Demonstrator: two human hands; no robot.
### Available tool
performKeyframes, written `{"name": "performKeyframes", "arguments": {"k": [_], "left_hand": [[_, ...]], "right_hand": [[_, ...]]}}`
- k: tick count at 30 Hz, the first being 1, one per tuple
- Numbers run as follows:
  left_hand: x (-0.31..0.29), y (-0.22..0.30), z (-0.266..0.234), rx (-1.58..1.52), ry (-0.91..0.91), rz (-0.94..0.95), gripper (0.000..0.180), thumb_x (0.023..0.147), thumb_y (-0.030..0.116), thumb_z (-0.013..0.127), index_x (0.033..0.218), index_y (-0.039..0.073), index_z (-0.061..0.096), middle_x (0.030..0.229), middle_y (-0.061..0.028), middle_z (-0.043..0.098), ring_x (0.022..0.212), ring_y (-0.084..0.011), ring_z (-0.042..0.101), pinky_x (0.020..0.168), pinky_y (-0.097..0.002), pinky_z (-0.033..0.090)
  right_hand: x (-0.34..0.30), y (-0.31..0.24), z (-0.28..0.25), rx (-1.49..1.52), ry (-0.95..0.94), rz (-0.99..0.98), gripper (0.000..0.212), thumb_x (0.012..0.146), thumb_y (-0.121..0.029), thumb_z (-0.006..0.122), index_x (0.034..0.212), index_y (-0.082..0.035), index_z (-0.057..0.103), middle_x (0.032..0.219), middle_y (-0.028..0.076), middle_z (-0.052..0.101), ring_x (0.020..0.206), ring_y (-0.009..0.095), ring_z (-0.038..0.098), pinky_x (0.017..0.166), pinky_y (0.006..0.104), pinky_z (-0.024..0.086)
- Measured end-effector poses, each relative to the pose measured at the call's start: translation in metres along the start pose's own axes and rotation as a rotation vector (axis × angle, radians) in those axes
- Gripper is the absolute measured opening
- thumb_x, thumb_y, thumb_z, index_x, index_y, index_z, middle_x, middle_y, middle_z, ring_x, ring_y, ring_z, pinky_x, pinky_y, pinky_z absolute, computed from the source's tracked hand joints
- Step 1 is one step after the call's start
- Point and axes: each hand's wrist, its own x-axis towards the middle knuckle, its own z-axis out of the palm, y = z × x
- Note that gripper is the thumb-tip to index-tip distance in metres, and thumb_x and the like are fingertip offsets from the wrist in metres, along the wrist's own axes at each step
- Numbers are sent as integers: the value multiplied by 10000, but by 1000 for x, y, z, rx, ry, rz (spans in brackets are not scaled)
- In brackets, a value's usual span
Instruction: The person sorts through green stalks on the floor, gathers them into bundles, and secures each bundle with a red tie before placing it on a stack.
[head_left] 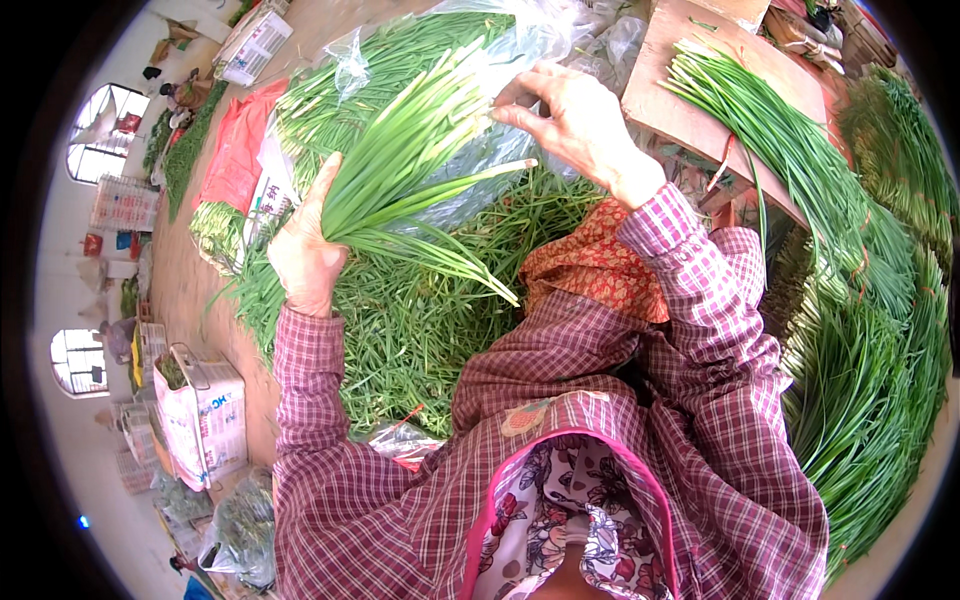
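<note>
My left hand (308,255) is closed round a bunch of garlic chives (400,160), gripping it near the green leaf part. The pale cut ends fan out up and to the right, and one thicker stalk sticks out apart from the rest. At the pale ends, the thumb and forefinger of my right hand (575,120) are pinched together on the tips. Behind the bunch, more garlic chives (370,85) lie heaped on clear plastic (540,40). Loose green leaves (400,350) cover the ground below my hands.
On the right, tied bundles of chives (740,100) rest across a wooden board (690,35), with a large stack (870,400) beside my leg. A red plastic bag (240,140) lies at left. Farther left stand a white carton (203,415) and a filled plastic bag (243,530).
</note>
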Motion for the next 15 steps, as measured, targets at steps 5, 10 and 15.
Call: {"name": "performKeyframes", "arguments": {"k": [5,10,15], "left_hand": [[-1,0,-2,-11,-9,5,653,738,59,735,1351,201,562,1232,-47,655,977,-198,689,829,-287,522],[-2,-2,-2,23,8,14,661,746,65,730,1364,218,550,1217,-54,660,954,-203,692,811,-294,526],[1,-3,5,150,61,108,848,665,101,765,1412,368,466,953,-23,702,725,-237,666,620,-341,513]], "right_hand": [[-7,20,0,-169,113,59,195,846,-293,680,876,-100,673,811,67,620,765,250,651,683,356,528],[-10,11,-14,-117,41,187,334,841,-428,667,828,-95,691,801,87,661,758,273,669,656,393,532],[-2,-30,-3,-55,-69,117,345,875,-414,629,829,-78,687,770,119,670,720,285,675,673,402,538]]}}
